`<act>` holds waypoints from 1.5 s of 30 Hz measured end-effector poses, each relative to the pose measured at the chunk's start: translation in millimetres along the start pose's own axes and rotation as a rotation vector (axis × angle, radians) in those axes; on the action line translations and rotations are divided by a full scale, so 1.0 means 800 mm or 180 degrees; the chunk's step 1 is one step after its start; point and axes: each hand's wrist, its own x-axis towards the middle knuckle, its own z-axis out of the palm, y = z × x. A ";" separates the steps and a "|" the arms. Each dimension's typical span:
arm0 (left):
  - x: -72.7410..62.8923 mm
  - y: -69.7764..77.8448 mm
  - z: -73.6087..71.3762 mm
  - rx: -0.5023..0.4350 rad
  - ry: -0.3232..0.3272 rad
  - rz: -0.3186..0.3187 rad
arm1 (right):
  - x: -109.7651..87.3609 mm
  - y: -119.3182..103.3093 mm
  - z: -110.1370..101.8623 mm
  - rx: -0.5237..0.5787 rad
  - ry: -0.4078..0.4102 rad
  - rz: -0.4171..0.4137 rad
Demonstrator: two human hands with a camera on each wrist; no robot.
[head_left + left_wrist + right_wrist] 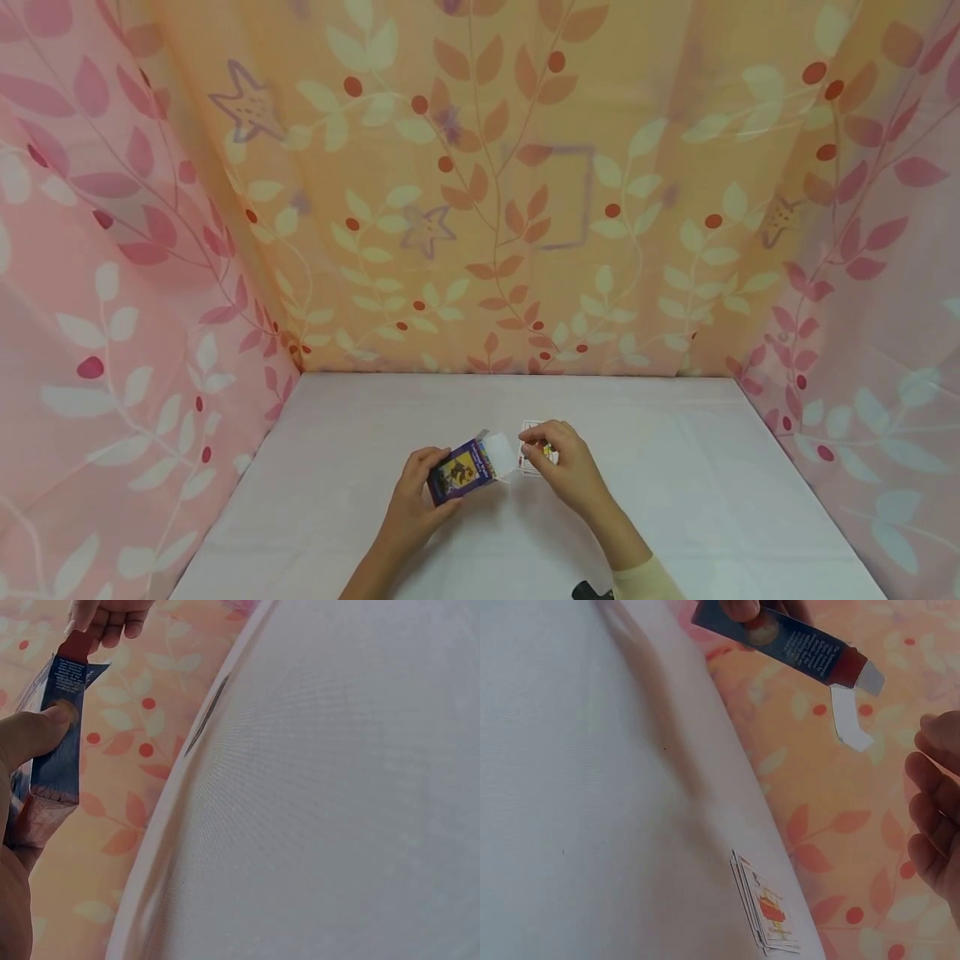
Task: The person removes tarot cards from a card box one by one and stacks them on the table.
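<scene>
My left hand (pixel 415 500) grips a purple-blue card box (pixel 459 472) with a picture on its front. The box's white flap (pixel 498 452) stands out from its raised end, towards the right hand. In the left wrist view, the thumb (pixel 41 731) presses on the box's narrow blue side. My right hand (pixel 937 810) is just beyond the box's unfolded end, its fingers loosely bent with nothing between them. Under that hand, partly hidden by it in the head view, a small stack of picture cards (pixel 772 915) lies on the table, slightly fanned.
A white cloth covers the table (pixel 300 517). Behind it hangs an orange leaf-patterned curtain (pixel 480 317), with pink patterned curtains (pixel 172 333) along both sides. A black object (pixel 588 590) shows beside the right sleeve (pixel 645 581) at the bottom.
</scene>
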 end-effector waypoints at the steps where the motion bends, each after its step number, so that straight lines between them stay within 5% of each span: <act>1: 0.000 0.000 0.000 0.0025 0.0000 0.0019 | -0.001 -0.001 0.000 0.0007 -0.0015 0.0006; 8: 0.002 -0.004 0.000 0.0073 0.0033 0.0184 | -0.002 -0.008 0.003 0.0027 -0.0095 0.0014; 23: 0.003 0.001 0.000 -0.0045 0.0004 0.0004 | -0.008 -0.009 0.021 -0.0020 -0.0104 -0.0215; 45: 0.001 0.003 0.001 -0.0022 -0.0003 -0.0012 | -0.015 -0.008 0.043 0.0019 -0.0318 -0.0024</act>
